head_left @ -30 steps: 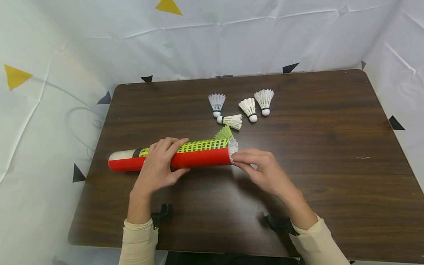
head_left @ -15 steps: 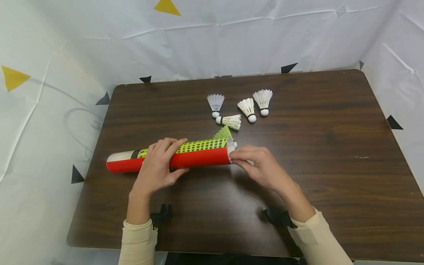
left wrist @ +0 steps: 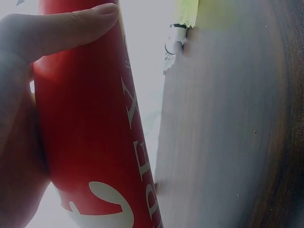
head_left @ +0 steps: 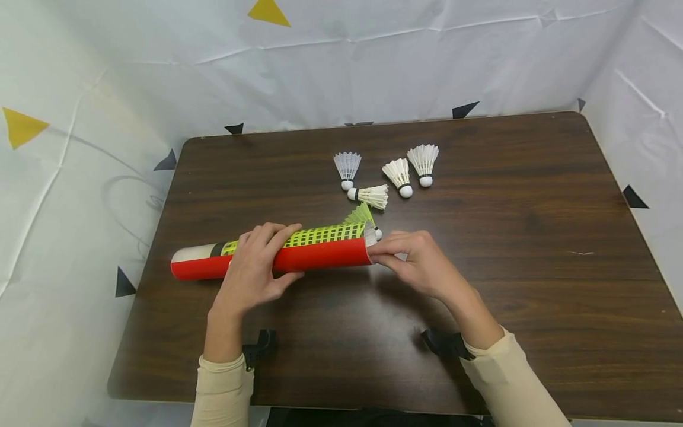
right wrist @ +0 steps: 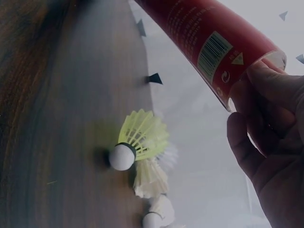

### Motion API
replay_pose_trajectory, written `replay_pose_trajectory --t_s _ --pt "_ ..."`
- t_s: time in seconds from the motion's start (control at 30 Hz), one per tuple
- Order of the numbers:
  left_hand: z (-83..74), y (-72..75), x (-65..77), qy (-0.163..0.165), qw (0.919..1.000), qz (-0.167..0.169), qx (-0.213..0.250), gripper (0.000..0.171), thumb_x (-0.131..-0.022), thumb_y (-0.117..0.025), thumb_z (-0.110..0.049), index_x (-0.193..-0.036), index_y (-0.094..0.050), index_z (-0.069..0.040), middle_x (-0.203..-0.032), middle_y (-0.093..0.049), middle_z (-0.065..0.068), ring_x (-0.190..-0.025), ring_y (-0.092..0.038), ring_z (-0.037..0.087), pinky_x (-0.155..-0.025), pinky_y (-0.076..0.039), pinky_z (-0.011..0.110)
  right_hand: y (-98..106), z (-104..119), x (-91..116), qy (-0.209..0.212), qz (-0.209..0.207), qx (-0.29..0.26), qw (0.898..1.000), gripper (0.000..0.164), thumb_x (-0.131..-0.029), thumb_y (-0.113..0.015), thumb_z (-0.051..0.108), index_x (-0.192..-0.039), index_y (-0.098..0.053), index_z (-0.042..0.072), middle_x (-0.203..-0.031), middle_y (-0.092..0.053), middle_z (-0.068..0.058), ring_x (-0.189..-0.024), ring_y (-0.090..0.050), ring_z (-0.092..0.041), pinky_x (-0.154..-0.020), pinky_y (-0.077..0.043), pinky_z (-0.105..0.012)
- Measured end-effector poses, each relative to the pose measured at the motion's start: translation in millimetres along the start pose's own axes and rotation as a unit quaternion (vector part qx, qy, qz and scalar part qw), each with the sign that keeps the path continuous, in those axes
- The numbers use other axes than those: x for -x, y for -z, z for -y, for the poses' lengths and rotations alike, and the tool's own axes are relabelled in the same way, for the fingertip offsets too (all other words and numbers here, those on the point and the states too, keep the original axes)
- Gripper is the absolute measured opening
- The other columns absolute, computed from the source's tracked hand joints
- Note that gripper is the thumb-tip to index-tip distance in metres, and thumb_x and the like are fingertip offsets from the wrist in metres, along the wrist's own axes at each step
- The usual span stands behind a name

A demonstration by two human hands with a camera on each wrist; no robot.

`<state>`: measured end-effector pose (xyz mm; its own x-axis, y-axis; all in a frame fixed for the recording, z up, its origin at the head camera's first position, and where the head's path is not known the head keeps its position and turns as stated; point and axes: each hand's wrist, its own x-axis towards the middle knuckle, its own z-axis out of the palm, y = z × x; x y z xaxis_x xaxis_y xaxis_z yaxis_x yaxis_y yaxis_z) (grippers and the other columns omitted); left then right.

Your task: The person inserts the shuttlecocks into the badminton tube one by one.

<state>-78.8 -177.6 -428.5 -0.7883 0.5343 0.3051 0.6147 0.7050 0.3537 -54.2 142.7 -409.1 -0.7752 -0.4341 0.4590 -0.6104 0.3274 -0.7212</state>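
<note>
Left hand [head_left: 253,267] grips tube [head_left: 322,252] inside table edges [head_left: 507,121]; right hand [head_left: 421,261] at rim [head_left: 367,250], hold unclear.

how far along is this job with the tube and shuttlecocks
The tube already looks open at one end, gripped by the left hand. In hand: the right hand has fingers at that end. Left, probably: one yellow shuttlecock and four white ones outside.

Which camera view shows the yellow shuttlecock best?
The right wrist view: the yellow shuttlecock is large, its skirt and white cork uncovered. In the head view, the tube partly hides it; in the left wrist view, the top edge cuts it.
</note>
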Motion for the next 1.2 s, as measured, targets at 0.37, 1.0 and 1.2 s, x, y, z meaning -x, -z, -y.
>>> replay_pose_trajectory --t_s 0.37,1.0,1.2 --pt "-1.2 0.0 0.2 -0.003 1.0 0.002 0.003 0.089 -0.066 -0.089 -0.034 -0.144 -0.047 -0.024 -0.126 -0.054 0.002 -0.115 -0.049 0.023 -0.095 -0.037 0.051 -4 -1 -5 -0.033 0.012 -0.007 0.999 0.022 -0.076 -0.074 -0.011 -0.081 -0.077 0.011 -0.079 -0.069 0.003 -0.073 -0.06 -0.01 -0.064 -0.048 -0.025" --pt "-1.1 0.8 1.8 -0.004 0.9999 0.008 0.009 0.087 -0.066 -0.088 -0.034 -0.143 -0.048 -0.025 -0.126 -0.054 0.0 -0.113 -0.049 0.021 -0.096 -0.037 0.049 -1 0 -6 -0.114 0.061 -0.046 0.991 0.019 -0.08 -0.074 -0.004 -0.081 -0.078 0.014 -0.079 -0.067 0.006 -0.073 -0.058 -0.012 -0.062 -0.045 -0.024" --pt "-2.1 1.1 1.9 -0.002 0.9999 0.009 0.011 0.087 -0.066 -0.089 -0.034 -0.143 -0.048 -0.025 -0.125 -0.054 0.0 -0.114 -0.049 0.021 -0.095 -0.037 0.05 0 -2 -5 -0.105 0.067 -0.058 0.991 0.016 -0.081 -0.075 -0.003 -0.084 -0.078 0.012 -0.08 -0.068 0.005 -0.076 -0.059 -0.013 -0.063 -0.046 -0.025"
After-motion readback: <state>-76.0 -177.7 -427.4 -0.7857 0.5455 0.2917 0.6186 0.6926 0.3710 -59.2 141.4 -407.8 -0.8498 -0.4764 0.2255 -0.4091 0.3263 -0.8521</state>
